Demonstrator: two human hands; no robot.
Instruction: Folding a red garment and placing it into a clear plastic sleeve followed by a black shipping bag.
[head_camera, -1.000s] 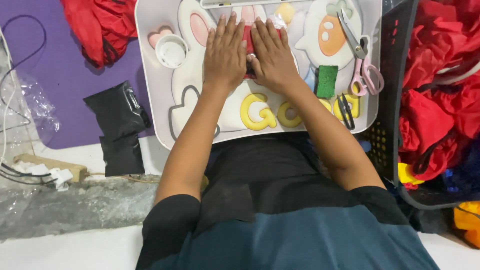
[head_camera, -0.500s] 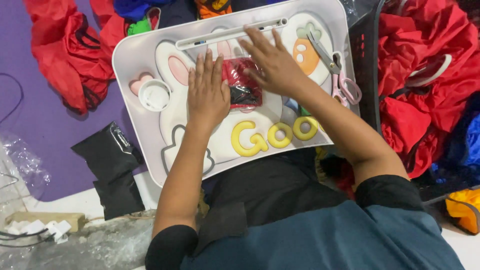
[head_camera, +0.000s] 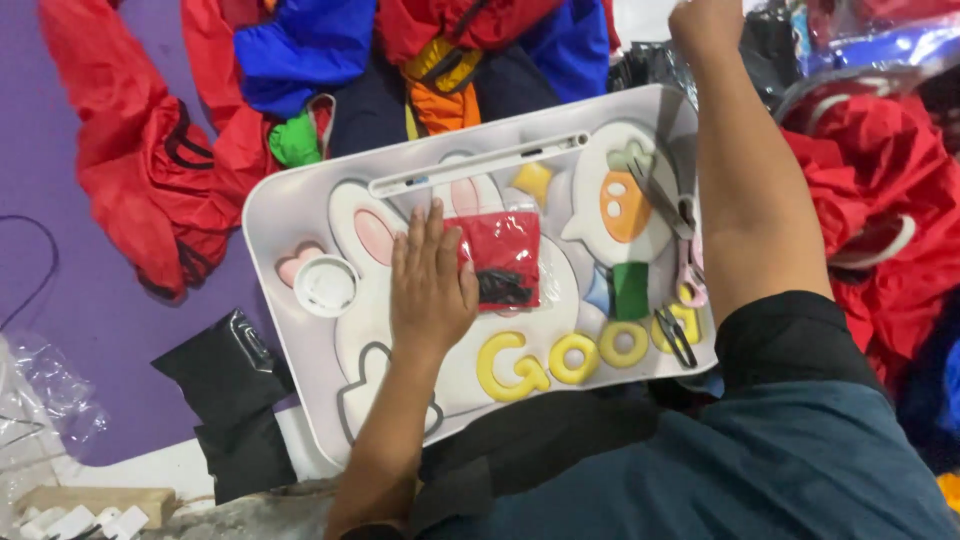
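Red packet (head_camera: 505, 258) in clear wrap lying mid-tray on the white lap tray (head_camera: 290, 215), left hand (head_camera: 432, 280) flat beside it, fingers released and touching its edge, right hand (head_camera: 708, 25) raised far off, clenched, scissors (head_camera: 678, 240) near.

A white lap tray (head_camera: 290, 215) with a rabbit and carrot design carries the things. At its middle lies a clear packet of folded red cloth (head_camera: 506, 258), the left hand (head_camera: 432, 285) flat beside it. Left of the packet sits a round white cup holder (head_camera: 325, 287). Right of the packet lie a green block (head_camera: 630, 290) and scissors (head_camera: 685, 255). The tray rests above a purple mat (head_camera: 90, 330), where a black pouch (head_camera: 235, 375) lies left of the tray.
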